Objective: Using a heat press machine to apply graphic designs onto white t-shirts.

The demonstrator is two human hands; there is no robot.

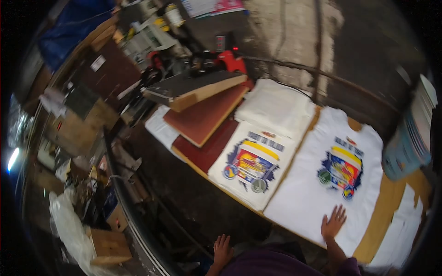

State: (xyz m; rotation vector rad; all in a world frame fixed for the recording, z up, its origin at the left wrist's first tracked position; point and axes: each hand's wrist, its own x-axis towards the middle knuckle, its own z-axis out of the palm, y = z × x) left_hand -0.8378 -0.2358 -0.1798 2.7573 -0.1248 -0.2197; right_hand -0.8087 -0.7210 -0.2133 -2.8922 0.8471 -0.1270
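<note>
A white T-shirt (pixel 294 202) with a colourful bucket print lies spread out on the table to the right. My right hand (pixel 334 222) rests on or just over its lower part, below the print, fingers spread and nothing in them. Left of the shirt sits a stack of white printed sheets or folded garments (pixel 220 171) bearing a similar bucket print; I cannot tell which they are. My left hand (pixel 223 250) hangs in front of the table edge, fingers stretched out and holding nothing.
A heat press (pixel 198 87) with a raised dark upper plate and a reddish board (pixel 207 115) stands behind left. At the far right is a plastic bucket (pixel 407 147), with white pieces (pixel 398 230) near it. Cardboard boxes (pixel 110 244) and plastic wrap (pixel 69 225) crowd the left.
</note>
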